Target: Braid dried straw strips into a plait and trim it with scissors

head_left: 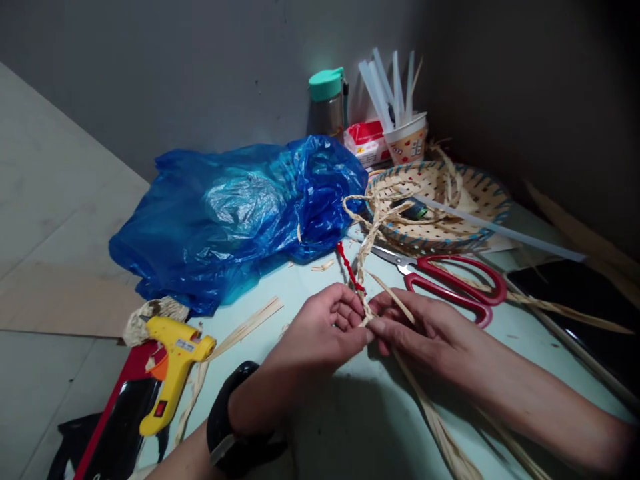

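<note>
My left hand and my right hand meet at the table's middle, both pinched on a braid of pale straw strips. The braid rises from my fingers and curls back toward a woven basket. A short red cord sticks up beside the braid, just above my left fingers. Loose straw strips trail from under my right hand toward the near edge. A black watch is on my left wrist.
A crumpled blue plastic bag lies at the left. Red-handled scissors sit right of my hands. A yellow glue gun rests at the near left. Behind stand a green-capped flask and a cup of glue sticks.
</note>
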